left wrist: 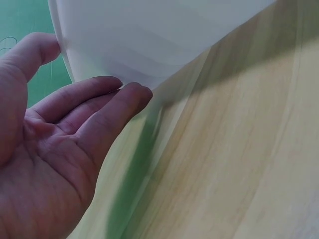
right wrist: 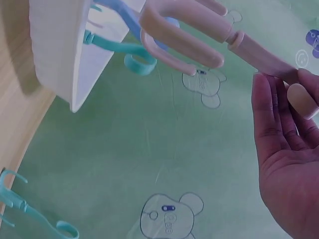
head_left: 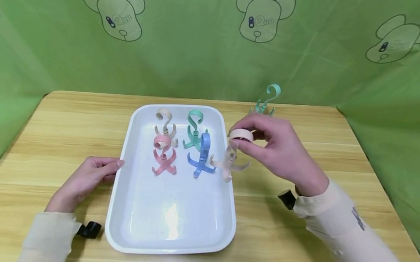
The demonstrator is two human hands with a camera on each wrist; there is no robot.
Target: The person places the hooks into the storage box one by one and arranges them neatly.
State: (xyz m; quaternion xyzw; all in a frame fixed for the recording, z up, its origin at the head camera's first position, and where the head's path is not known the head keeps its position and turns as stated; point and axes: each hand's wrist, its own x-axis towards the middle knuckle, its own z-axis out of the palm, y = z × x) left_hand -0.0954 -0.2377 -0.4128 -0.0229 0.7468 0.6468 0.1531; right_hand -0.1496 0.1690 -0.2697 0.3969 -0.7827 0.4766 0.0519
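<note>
My right hand (head_left: 283,147) holds a pale pink hook hanger (head_left: 228,165) by its curled top, over the right rim of a white tray (head_left: 112,211). In the right wrist view, the hanger (right wrist: 187,22) has its prongs pointing away from the palm. At the tray's left rim is my left hand (head_left: 86,176), thumb on the edge and fingers against the outer wall. Inside the tray stand a beige hanger (head_left: 165,130), a green hanger (head_left: 195,136), a pink hanger (head_left: 164,162) and a blue hanger (head_left: 201,164).
Another green hanger (head_left: 273,93) stands on the wooden table (head_left: 75,122) near the back edge, partly hidden behind my right hand. A green curtain (head_left: 188,57) with printed bear heads hangs behind and beside the table.
</note>
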